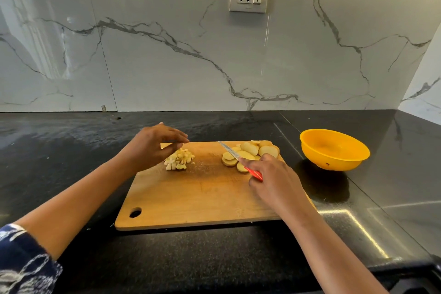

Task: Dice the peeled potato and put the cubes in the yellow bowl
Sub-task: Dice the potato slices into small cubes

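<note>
Firm, likely slippery potato slices (250,150) lie at the board's (191,198) right end by the knife (229,150) the right grip (274,181) holds; the left grip (155,145), loosely spread above the cubes (179,160), should pin slices flat.

The right hand (274,184) and wrist hide most of the knife handle (255,173) and one cutting board (191,198) corner.
</note>
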Action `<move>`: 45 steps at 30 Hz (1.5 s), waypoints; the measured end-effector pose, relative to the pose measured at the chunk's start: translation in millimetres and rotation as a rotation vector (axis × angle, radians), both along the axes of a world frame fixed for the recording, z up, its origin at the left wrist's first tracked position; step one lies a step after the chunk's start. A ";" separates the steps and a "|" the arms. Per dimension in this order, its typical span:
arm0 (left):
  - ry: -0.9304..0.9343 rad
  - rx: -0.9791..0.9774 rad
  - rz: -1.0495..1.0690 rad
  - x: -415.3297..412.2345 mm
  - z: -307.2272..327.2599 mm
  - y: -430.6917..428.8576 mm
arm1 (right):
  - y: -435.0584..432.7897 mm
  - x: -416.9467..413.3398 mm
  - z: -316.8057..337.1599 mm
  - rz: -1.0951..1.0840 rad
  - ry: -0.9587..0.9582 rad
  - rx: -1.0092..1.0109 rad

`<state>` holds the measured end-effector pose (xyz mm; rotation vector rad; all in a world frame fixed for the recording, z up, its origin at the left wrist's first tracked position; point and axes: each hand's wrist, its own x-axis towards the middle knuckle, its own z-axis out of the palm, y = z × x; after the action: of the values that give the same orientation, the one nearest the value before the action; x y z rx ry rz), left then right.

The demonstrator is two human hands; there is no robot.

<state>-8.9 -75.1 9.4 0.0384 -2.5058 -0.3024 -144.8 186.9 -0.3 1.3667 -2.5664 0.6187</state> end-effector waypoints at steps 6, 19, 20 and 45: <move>-0.504 -0.485 -0.092 16.4 -14.5 -8.3 | -0.2 -1.5 -1.1 -0.004 -0.001 0.026; 0.164 -0.326 0.016 11.2 1.7 0.9 | 3.9 -3.9 -2.6 -0.031 -0.018 -0.053; 0.122 -0.339 0.046 8.3 3.5 5.1 | 4.5 -5.0 -2.7 -0.038 -0.023 -0.064; -0.466 0.103 -0.090 -29.7 11.1 56.5 | 13.4 -4.0 2.6 -0.046 -0.082 -0.120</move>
<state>-38.6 -18.6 20.5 0.0416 -2.9557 -0.5081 -148.8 200.3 2.3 1.2660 -2.5682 0.8227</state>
